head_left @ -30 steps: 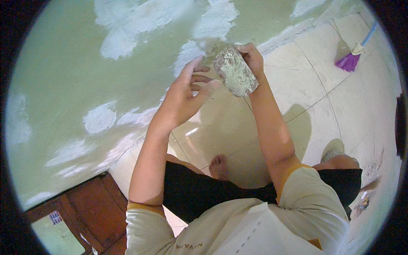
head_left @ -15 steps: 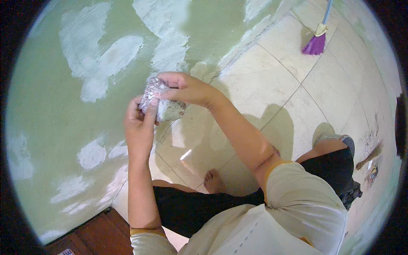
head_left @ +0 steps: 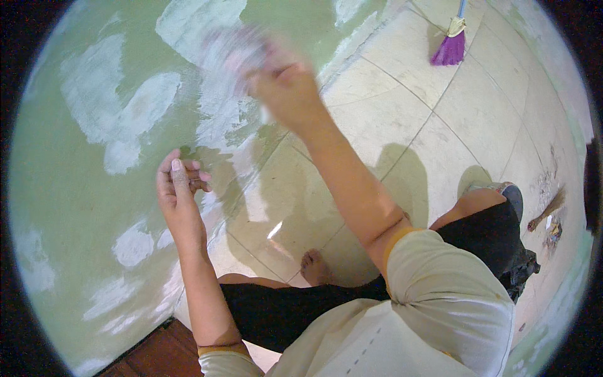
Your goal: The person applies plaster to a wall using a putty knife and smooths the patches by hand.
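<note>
Your right hand (head_left: 281, 78) curls its fingers round a motion-blurred block (head_left: 229, 53) over the white-patched green wall (head_left: 81, 195); contact is too blurred to tell. A flat, even stroke should serve best. Your left hand (head_left: 182, 185) is half curled, empty. A purple broom (head_left: 449, 50) rests on the pale tiled floor (head_left: 370, 116).

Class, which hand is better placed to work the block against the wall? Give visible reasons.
Probably the right hand: it holds the block, motion-blurred, at the patchy wall; contact is unclear. The left hand is empty, its fingers loosely curled.
</note>
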### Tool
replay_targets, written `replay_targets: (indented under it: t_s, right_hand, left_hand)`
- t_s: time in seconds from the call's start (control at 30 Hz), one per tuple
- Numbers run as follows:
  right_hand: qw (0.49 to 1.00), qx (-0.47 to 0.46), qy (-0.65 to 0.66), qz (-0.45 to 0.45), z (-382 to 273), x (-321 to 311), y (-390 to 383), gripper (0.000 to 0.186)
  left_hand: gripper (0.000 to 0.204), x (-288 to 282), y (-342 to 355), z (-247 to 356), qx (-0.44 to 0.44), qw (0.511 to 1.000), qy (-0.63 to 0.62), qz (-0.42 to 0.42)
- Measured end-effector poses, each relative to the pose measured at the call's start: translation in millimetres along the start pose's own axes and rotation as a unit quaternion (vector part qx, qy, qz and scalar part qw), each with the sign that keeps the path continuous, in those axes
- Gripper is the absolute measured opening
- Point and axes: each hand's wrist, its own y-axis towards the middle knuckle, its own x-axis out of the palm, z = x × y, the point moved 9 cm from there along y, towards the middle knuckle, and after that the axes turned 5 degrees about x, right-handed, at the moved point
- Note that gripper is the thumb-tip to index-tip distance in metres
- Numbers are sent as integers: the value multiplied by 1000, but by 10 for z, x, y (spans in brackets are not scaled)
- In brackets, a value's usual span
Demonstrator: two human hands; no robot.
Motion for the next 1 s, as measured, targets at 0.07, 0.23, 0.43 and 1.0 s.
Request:
replay_targets:
  t_s: [0.07, 0.23, 0.43, 1.0]
  right_hand:
    - [968, -34, 97, 229, 78, -530, 116, 26]
    - [936, 17, -48, 349, 756, -1029, 254, 39]
    - [952, 24, -85, 294, 1392, -519, 44, 37]
    - [935, -41, -150, 318, 1875, -1089, 773, 45]
  left_hand:
    - [32, 30, -1, 8, 3, 999, 18, -26]
    - [24, 187, -67, -18, 18, 993, 64, -95]
    - [21, 421, -107, -18, 27, 984, 77, -157]
    - [20, 748, -130, -281, 2, 954, 111, -280]
